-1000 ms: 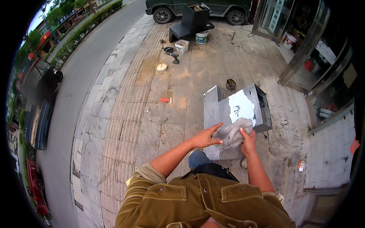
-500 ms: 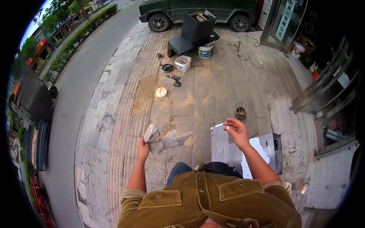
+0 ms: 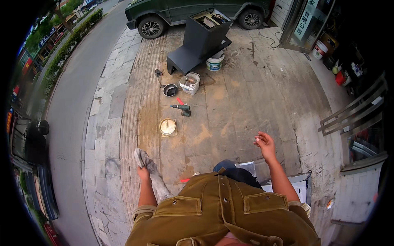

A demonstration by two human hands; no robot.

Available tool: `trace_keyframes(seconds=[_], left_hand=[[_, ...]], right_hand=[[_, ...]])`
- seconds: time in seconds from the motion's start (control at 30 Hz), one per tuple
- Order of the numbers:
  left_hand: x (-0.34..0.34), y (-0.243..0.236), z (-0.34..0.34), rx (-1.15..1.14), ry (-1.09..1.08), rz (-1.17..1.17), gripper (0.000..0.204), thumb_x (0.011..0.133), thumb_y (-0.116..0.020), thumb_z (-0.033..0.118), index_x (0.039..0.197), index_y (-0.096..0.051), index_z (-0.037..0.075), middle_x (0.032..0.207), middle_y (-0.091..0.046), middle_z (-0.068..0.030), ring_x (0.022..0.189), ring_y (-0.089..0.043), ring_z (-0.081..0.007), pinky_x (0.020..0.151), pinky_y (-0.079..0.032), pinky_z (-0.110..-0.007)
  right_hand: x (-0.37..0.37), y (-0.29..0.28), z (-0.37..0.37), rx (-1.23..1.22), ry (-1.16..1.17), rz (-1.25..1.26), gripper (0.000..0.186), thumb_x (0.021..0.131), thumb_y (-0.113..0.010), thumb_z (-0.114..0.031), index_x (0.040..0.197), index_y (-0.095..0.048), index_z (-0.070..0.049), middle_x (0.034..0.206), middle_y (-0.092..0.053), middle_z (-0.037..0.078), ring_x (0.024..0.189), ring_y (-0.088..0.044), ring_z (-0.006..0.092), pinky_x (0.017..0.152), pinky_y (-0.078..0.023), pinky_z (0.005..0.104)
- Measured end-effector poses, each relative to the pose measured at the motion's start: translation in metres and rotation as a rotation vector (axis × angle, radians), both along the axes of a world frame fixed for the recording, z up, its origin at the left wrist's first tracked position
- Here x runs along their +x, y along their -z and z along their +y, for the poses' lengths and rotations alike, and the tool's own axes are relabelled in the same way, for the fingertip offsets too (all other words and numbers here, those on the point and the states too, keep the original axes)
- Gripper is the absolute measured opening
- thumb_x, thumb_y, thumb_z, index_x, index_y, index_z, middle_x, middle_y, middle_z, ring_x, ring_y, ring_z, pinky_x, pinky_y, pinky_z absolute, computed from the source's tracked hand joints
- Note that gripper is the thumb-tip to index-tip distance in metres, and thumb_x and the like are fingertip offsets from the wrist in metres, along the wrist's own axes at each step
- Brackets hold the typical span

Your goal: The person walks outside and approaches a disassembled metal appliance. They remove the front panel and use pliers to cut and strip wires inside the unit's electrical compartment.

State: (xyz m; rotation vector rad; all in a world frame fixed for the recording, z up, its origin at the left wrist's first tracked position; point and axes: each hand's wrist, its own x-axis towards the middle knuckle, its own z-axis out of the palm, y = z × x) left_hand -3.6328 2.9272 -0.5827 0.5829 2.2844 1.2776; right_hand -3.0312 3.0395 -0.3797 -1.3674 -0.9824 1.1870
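In my left hand [image 3: 143,174] I grip a greyish-white rag [image 3: 156,174]. One end sticks up past my fingers and the rest hangs down beside my jacket. My right hand [image 3: 264,146] is raised over the paving, fingers loosely bent and apart, with nothing visible in them. Beneath my right forearm lies a flat piece with a white face [image 3: 301,189], partly hidden by my arm and jacket. A silvery sheet [image 3: 247,167] shows just beyond my dark trousers, mostly covered by my body.
Ahead on the paving are a round tin [image 3: 168,127], a cordless drill [image 3: 182,109], a dark bowl [image 3: 170,90] and a white tub [image 3: 189,83]. Behind them a dark box-shaped unit [image 3: 201,43] leans over a bucket [image 3: 215,62]. A green car [image 3: 184,11] stands beyond.
The tin, drill, tubs and car appear nearer and lower. The silvery sheet has slipped mostly behind my body, and the rag hangs lower. A small metal pot near my right hand is out of sight.
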Motion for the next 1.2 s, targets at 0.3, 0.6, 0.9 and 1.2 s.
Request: trace_keyframes(seconds=[0.3,0.6,0.9,1.2], left_hand=[[0.079,-0.050,0.407,0.384,0.251,-0.215,0.039,0.075,-0.044,-0.008,0.112,-0.058,-0.002,0.104,-0.062,-0.0093,0.093,-0.058,-0.0176,0.083,-0.044,-0.029],[0.102,-0.079,0.621,0.388,0.153,-0.211,0.039,0.076,-0.043,-0.007,0.112,-0.057,-0.002,0.105,-0.062,-0.0098,0.097,-0.059,-0.0186,0.088,-0.044,-0.030],[0.050,-0.041,0.908,0.398,0.184,-0.214,0.033,0.079,-0.048,-0.003,0.109,-0.059,0.001,0.101,-0.063,-0.0065,0.089,-0.057,-0.0152,0.080,-0.045,-0.028],[0.015,0.016,1.162,0.291,0.263,0.067,0.041,0.070,-0.046,0.001,0.109,-0.060,-0.001,0.099,-0.065,-0.0148,0.092,-0.061,-0.0267,0.085,-0.045,-0.034]], right_hand=[[0.048,0.047,0.254,-0.146,0.148,-0.083,0.036,0.086,-0.059,-0.009,0.120,-0.052,-0.001,0.101,-0.063,0.009,0.080,-0.064,0.0172,0.071,-0.050,0.0269],[0.044,-0.005,0.553,-0.085,0.021,-0.037,0.031,0.087,-0.056,-0.002,0.117,-0.052,0.005,0.102,-0.059,0.012,0.084,-0.061,0.0159,0.076,-0.053,0.0292],[0.031,0.014,0.741,-0.175,0.048,-0.118,0.035,0.089,-0.057,-0.014,0.122,-0.053,-0.004,0.106,-0.064,0.007,0.084,-0.064,0.0169,0.074,-0.048,0.0270],[-0.001,-0.013,0.884,-0.315,0.193,-0.143,0.033,0.089,-0.057,-0.008,0.120,-0.053,0.000,0.103,-0.063,0.008,0.083,-0.064,0.0174,0.075,-0.047,0.0271]])
